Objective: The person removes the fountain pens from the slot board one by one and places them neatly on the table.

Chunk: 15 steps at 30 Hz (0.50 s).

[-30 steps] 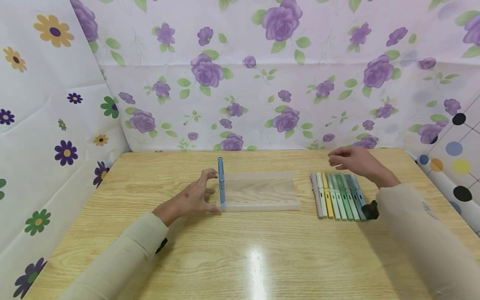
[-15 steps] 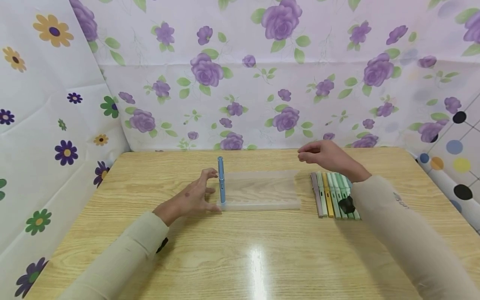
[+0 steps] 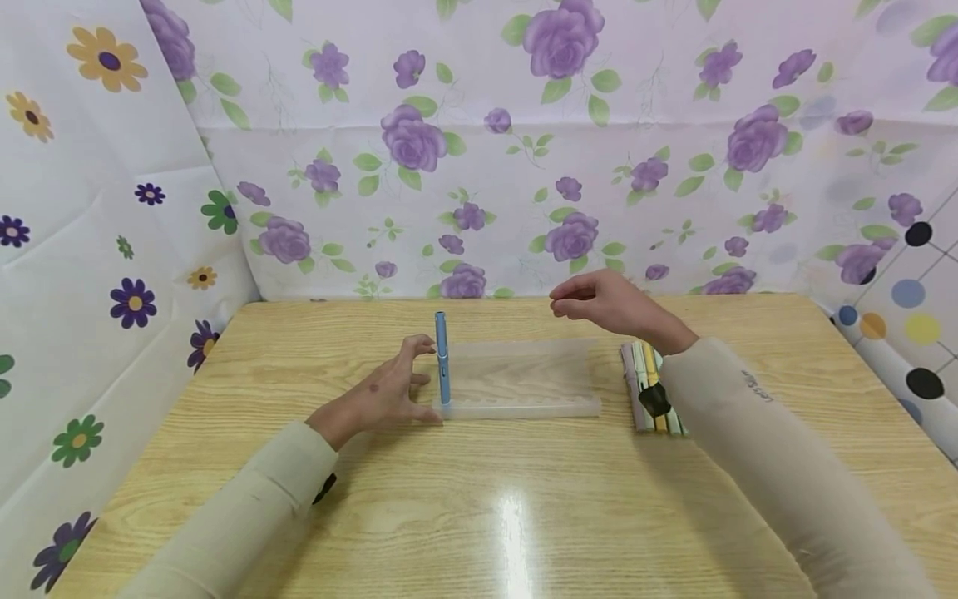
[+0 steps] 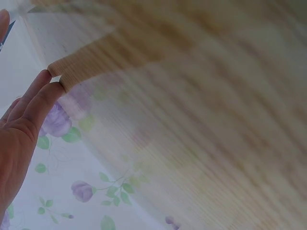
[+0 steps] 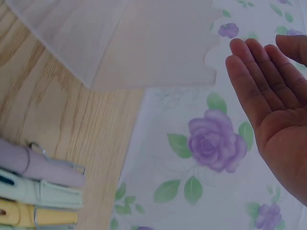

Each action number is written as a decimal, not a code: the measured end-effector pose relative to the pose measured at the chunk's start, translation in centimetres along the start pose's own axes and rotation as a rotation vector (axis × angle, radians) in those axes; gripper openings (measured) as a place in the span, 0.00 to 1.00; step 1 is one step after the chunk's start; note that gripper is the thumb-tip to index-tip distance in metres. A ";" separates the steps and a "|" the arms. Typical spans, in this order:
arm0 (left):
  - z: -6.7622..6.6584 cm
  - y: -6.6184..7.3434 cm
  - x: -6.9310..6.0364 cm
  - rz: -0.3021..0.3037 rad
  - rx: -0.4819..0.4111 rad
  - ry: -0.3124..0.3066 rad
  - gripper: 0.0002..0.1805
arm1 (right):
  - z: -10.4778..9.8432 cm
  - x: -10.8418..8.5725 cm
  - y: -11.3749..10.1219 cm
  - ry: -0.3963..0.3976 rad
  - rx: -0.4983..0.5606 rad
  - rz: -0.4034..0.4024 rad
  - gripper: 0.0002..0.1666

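Observation:
A clear plastic pen stand [image 3: 516,378] sits mid-table, with a blue pen [image 3: 442,358] propped upright in its left end. Around that end my left hand [image 3: 377,391] holds the stand, thumb at the front edge and fingers toward the back. In the left wrist view the fingertips [image 4: 56,86] touch a clear, reflecting surface. My right hand [image 3: 609,308] hovers beyond the stand's right back corner. Its fingers [image 5: 254,91] are extended and hold nothing in the right wrist view. Beneath the right forearm lies a row of capped pens [image 3: 639,391], partly covered by the sleeve.
Lilac, pale green and yellow pens [image 5: 43,215] show near the stand in the right wrist view. A floral cloth [image 3: 524,166] hangs behind the wooden table [image 3: 419,499]. Other patterned cloths hang at the left and right sides.
My right hand has moved left from above the row of pens toward the stand, and its sleeve now covers more pens. The left hand, stand and blue pen have stayed in place.

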<state>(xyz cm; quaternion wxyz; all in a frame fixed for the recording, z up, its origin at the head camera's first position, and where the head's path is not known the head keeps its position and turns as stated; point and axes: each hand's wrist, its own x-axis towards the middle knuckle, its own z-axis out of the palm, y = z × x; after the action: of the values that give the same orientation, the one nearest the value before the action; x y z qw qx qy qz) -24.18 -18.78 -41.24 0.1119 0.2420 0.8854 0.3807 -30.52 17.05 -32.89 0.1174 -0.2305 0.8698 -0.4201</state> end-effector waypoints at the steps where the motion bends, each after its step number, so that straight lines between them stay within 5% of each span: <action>1: 0.0 0.0 0.0 0.001 -0.003 0.000 0.56 | 0.2 0.2 -0.1 -0.004 0.011 -0.009 0.18; 15: 0.1 -0.2 0.1 -0.002 -0.018 0.005 0.56 | 2.8 2.0 -2.3 -0.066 0.138 -0.044 0.18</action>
<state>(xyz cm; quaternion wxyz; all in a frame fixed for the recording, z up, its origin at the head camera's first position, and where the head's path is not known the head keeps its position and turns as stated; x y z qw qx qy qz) -24.29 -18.80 -41.49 0.1125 0.2390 0.8824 0.3892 -30.47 12.89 -32.81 0.1525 -0.2545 0.8292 -0.4737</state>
